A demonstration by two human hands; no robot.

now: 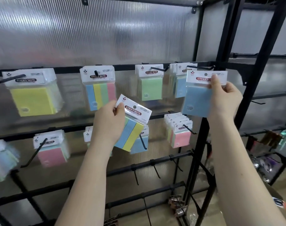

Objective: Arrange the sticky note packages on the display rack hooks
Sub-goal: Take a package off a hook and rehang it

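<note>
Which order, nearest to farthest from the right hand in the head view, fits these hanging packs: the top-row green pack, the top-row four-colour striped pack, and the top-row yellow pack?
Measured from the right hand:
1. Green pack, on the top-row hook just left of the hand.
2. Four-colour striped pack, near the middle of the top row.
3. Yellow pack, at the far left of the top row.

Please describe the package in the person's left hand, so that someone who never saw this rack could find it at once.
Look at the middle of the black display rack, between its top two rows of hooks. There the left hand pinches a tilted striped package by its white header. Its blue and yellow stripes slant, and unlike its neighbours it hangs on no hook.
</note>
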